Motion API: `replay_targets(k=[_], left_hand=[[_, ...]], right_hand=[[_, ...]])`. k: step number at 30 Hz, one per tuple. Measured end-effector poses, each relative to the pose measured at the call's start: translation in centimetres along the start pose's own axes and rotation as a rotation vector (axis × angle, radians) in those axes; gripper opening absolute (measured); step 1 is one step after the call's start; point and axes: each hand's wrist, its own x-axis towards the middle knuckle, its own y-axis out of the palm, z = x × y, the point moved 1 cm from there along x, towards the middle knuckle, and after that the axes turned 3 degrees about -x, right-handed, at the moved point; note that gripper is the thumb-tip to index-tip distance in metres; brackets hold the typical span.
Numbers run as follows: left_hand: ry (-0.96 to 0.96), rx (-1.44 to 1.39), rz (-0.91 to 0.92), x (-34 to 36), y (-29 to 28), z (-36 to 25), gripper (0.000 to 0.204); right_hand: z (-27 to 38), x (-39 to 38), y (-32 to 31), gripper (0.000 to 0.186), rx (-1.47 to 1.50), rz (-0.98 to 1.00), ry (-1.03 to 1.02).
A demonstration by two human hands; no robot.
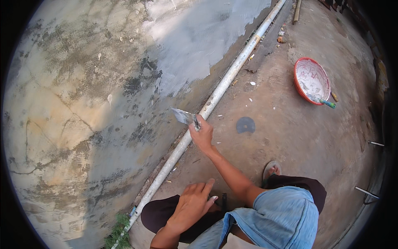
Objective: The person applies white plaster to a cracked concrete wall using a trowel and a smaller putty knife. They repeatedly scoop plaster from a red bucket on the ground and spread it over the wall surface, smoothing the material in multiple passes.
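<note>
My right hand [201, 135] grips a putty knife [181, 115], whose wide metal blade is held out over the white pipe [232, 71] toward the mottled grey wall [62, 103]. A patch of smooth pale coating [182, 62] covers the wall's upper part. My left hand [192, 205] hangs over my left knee, fingers apart and slightly bent, holding nothing. To the right on the ground stands a red-rimmed basin [297, 83] smeared inside with white paste, with a green-handled tool [330, 103] resting at its lower rim.
The pipe runs diagonally along the wall's foot beside the stained concrete ground [290, 141]. A dark flat disc [245, 124] and small debris lie there. Green plants [118, 230] grow at the lower left. Metal bars [365, 192] show at the right edge, and people's legs at the top right.
</note>
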Motion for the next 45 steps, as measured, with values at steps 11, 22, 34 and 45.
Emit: replay_targets(k=[11, 22, 34, 45], left_hand=[[-0.046, 0.022, -0.028, -0.9, 0.2, 0.0, 0.049], [-0.034, 0.020, -0.010, -1.4, 0.2, 0.7, 0.048], [-0.057, 0.025, -0.026, -3.1, 0.4, 0.7, 0.051], [-0.088, 0.019, 0.002, -3.9, 0.1, 0.7, 0.051]], right_hand=[[-4.2, 6.3, 2.7, 0.026, 1.143, 0.215, 0.695], [-6.9, 5.3, 1.0, 0.032, 0.772, 0.164, 0.823], [-2.0, 12.7, -9.8, 0.041, -0.323, -0.423, 0.295], [0.8, 14.2, -4.5, 0.047, -0.444, -0.282, 0.072]])
